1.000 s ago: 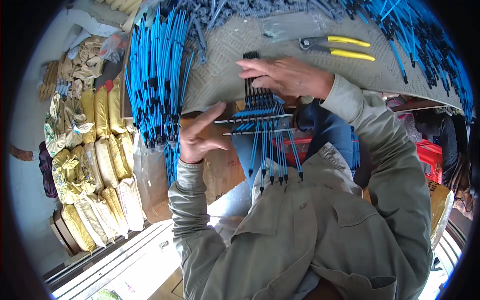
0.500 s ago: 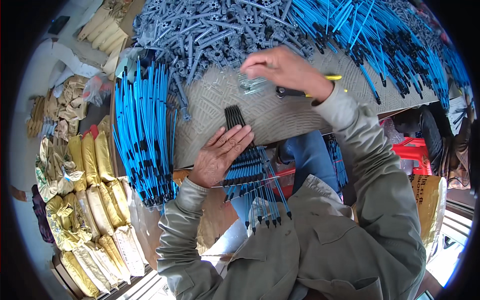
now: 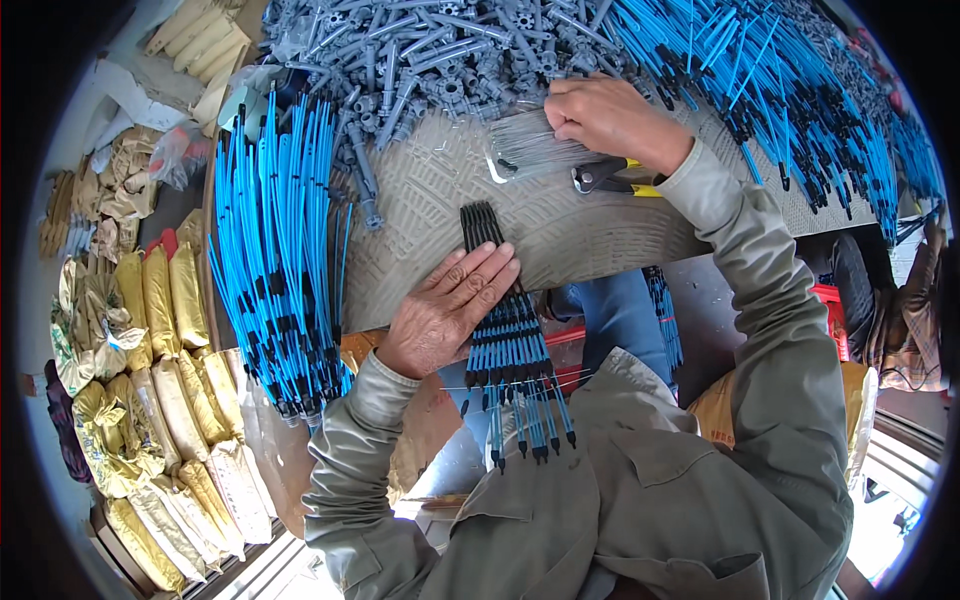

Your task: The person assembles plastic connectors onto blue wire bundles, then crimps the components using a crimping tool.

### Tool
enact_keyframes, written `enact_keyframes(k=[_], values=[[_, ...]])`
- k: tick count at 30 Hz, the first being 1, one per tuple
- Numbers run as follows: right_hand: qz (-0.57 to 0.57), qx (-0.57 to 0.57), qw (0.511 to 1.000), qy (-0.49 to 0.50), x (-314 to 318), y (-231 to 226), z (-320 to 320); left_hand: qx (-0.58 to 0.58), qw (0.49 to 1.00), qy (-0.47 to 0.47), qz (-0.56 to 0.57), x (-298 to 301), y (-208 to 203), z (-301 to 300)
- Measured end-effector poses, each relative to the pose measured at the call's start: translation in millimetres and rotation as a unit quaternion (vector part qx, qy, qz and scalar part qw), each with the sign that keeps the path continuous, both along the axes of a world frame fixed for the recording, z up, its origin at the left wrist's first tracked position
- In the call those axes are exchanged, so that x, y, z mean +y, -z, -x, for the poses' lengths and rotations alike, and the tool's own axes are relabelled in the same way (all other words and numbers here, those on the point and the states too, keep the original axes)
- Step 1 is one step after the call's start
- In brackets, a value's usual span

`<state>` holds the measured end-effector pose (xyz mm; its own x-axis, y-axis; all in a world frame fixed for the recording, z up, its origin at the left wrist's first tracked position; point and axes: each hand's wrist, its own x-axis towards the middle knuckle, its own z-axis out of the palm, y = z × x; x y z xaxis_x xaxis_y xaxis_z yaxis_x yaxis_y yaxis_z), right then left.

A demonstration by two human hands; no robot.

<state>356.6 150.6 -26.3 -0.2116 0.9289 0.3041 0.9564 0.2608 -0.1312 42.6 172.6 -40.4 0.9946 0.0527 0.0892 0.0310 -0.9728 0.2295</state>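
Silvery wires (image 3: 540, 145) under right hand (image 3: 605, 118), fingers bunched narrow; cannot tell whether gripping any. Wires lie toward 8 o'clock, long axis near 9-to-3; right hand nearer. Left hand (image 3: 450, 318) spread flat, fingers across bundle (image 3: 510, 350), axis 11-to-5. Pliers (image 3: 588, 182) at 6. Table (image 3: 410, 200) open between wires and bundle; edge beneath bundle.

On the table (image 3: 400, 190) you have a bare lane between the blue bundle (image 3: 275, 230) and your left hand (image 3: 450, 305), and another right of the rods (image 3: 480, 225) under that hand. Around your right hand (image 3: 612, 115), the wires (image 3: 535, 145) and pliers (image 3: 614, 187) crowd the near side; grey parts (image 3: 450, 60) block the far side, a blue heap (image 3: 790, 110) the right. The pliers' yellow handles (image 3: 646, 190) reach close to your right cuff (image 3: 698, 190).
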Motion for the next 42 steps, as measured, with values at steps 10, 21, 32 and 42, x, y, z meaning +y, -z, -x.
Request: enact_keyframes(k=[10, 21, 32, 42], values=[[-0.094, 0.02, 0.994, 0.049, -36, -10, 43, -0.021, 0.999, -0.019, -0.024, -3, -1, 0], [-0.038, 0.077, 0.995, 0.044, -65, 24, 77, 0.004, 0.999, -0.016, -0.029, -5, -5, -5], [-0.07, 0.014, 0.996, 0.044, -55, 22, 82, 0.033, 0.999, 0.006, -0.011, 1, -7, -3], [-0.157, -0.096, 0.983, 0.006, -39, 31, 99, -0.004, 1.0, -0.004, -0.013, -1, 1, -1]])
